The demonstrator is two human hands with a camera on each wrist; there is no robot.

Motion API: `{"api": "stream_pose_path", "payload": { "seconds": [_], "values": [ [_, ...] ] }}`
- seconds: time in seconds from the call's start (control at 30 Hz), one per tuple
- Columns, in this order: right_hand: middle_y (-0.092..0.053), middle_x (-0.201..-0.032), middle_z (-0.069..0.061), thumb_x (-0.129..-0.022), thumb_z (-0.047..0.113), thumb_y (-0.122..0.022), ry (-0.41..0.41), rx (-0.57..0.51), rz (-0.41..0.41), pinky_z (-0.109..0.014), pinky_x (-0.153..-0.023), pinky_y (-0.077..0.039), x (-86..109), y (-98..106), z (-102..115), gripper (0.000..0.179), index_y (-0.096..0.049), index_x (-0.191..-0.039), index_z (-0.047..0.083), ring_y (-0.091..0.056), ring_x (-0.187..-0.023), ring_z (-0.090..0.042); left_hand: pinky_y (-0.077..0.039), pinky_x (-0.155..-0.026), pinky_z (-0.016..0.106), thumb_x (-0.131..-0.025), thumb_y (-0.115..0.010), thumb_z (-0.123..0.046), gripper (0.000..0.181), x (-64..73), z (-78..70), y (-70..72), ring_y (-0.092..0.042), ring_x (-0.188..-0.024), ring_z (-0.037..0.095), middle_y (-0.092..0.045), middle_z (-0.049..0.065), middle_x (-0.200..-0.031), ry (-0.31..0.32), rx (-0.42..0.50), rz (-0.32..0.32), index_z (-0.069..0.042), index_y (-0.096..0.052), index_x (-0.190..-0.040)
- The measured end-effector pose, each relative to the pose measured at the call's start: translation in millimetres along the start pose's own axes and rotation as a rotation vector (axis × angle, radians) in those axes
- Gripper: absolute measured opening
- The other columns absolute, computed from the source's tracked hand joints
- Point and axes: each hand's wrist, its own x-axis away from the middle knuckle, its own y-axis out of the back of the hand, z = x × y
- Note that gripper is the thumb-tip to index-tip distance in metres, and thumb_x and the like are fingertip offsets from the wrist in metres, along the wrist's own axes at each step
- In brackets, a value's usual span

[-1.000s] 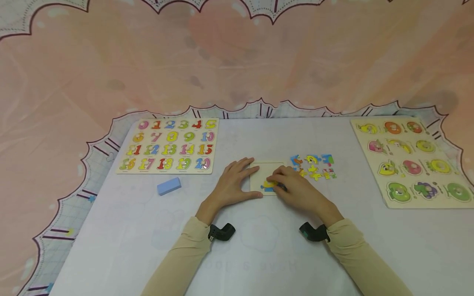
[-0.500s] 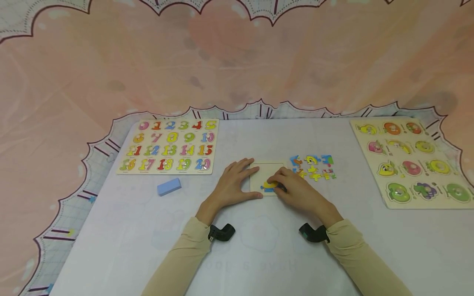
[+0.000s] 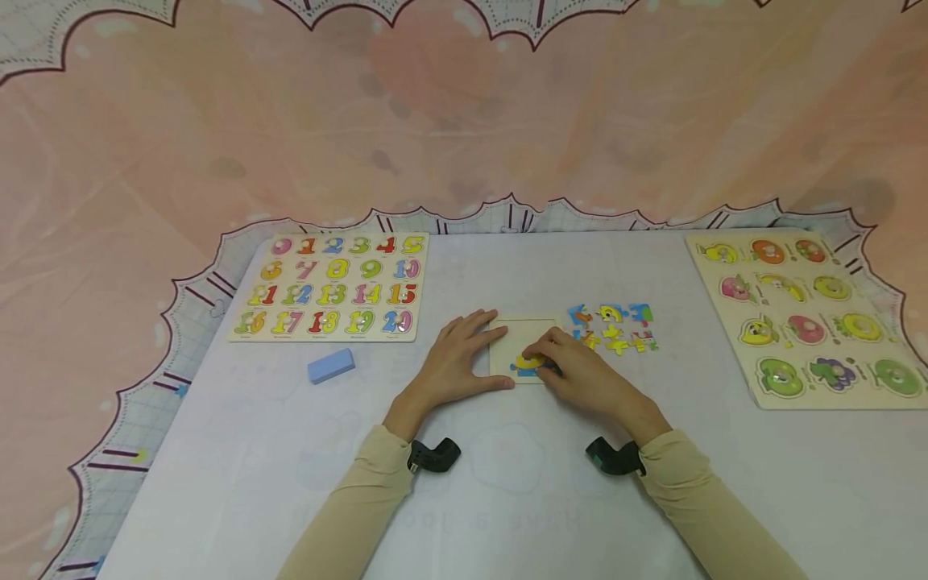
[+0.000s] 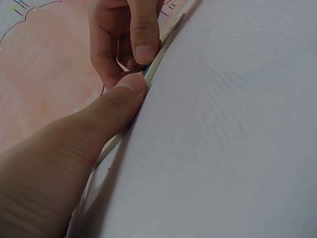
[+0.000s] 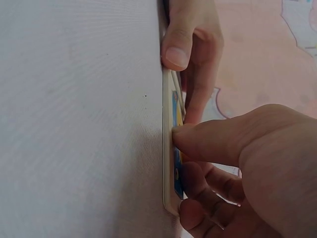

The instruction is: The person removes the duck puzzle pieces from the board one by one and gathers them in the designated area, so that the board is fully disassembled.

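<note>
A small pale wooden puzzle board (image 3: 516, 334) lies flat on the white table between both hands. Blue and yellow jigsaw pieces (image 3: 525, 370) sit along its near edge. My right hand (image 3: 590, 370) pinches a puzzle piece there with thumb and curled fingers; in the right wrist view the piece's blue part (image 5: 178, 187) shows under the fingertips. At the board's left side, my left hand (image 3: 453, 358) rests with fingers spread and fairly straight, its thumb (image 4: 119, 101) against the near edge. Several loose jigsaw pieces (image 3: 611, 313) lie to the board's right, some partly behind the right hand.
A number puzzle board (image 3: 326, 337) lies at the back left, with a blue block (image 3: 331, 366) just in front of it. On the right lies a fruit and vegetable puzzle board (image 3: 834, 403). A patterned cloth (image 3: 464, 121) rises behind the table.
</note>
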Motion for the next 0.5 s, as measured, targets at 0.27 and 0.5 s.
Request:
{"api": "stream_pose_path", "payload": {
  "seconds": [0.27,0.5],
  "values": [
    [-0.054,-0.108,-0.001,-0.092,0.008,-0.058,0.026,0.02,-0.01,-0.032,-0.082,-0.049,0.7,-1.3,-2.4,0.024,-0.062,-0.115,0.012,-0.054,-0.092,-0.013,-0.019,-0.119,0.045,-0.072,-0.072,-0.06,0.08,0.0,-0.5,0.4,-0.025,-0.144,0.019,-0.034,0.0,-0.152,-0.008,0.006,-0.002,-0.022,-0.05,-0.138],
    [-0.052,-0.111,0.0,-0.092,0.007,-0.058,0.035,0.02,-0.008,-0.032,-0.083,-0.05,0.4,-2.8,-1.4,0.023,-0.059,-0.114,0.012,-0.054,-0.091,-0.013,-0.019,-0.119,0.045,-0.071,-0.072,-0.06,0.08,0.0,-0.4,0.8,-0.025,-0.144,0.02,-0.034,0.0,-0.152,-0.005,0.008,0.0,-0.021,-0.05,-0.138]
  ]
}}
